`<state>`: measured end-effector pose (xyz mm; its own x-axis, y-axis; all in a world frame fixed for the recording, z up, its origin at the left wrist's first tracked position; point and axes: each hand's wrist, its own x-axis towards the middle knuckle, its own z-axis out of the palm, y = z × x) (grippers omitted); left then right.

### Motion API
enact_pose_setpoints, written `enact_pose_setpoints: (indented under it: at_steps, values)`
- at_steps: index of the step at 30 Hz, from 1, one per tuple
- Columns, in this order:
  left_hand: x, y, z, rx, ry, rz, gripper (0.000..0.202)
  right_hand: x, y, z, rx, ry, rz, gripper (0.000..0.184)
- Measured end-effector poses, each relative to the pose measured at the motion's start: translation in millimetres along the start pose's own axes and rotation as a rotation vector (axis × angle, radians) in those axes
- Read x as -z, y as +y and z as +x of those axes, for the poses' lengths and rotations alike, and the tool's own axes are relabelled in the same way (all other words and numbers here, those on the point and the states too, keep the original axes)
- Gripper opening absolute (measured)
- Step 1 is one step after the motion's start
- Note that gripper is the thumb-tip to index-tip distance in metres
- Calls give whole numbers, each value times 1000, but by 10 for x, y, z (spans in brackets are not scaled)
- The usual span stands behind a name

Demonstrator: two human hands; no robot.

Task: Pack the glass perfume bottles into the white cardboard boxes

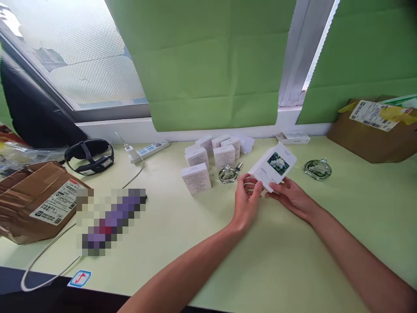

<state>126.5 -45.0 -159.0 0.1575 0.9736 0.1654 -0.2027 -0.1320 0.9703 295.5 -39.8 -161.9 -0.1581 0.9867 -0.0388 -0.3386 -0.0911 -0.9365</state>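
Note:
Between my two hands, tilted above the table, is a white carton with a picture of white flowers on its face. My left hand has its fingers closed on the lower left end. On the lower right edge, my right hand grips with thumb and fingers. Just left of the carton lies a clear glass bottle, with a small dark cap-like piece beside it. A second glass bottle lies to the right. Several small white boxes stand in a group farther left.
An opened white box lies by the window sill. Cardboard boxes stand at the right and left. A black headset, a power strip, a white cable and a blurred purple object occupy the table's left side.

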Motion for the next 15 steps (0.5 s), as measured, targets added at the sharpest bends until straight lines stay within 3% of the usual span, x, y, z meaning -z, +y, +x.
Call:
enact_pose_setpoints:
  at_steps: [3, 9, 15]
  values:
    - [12, -1, 17, -2, -27, -9, 40, 37, 0, 2, -17, -7, 10, 36]
    - [20, 14, -12, -4, -28, 8, 52, 43, -30, -18, -44, -42, 31, 37]
    - [21, 57, -29, -35, -60, 26, 51, 46, -52, -27, -65, -85, 62, 37]
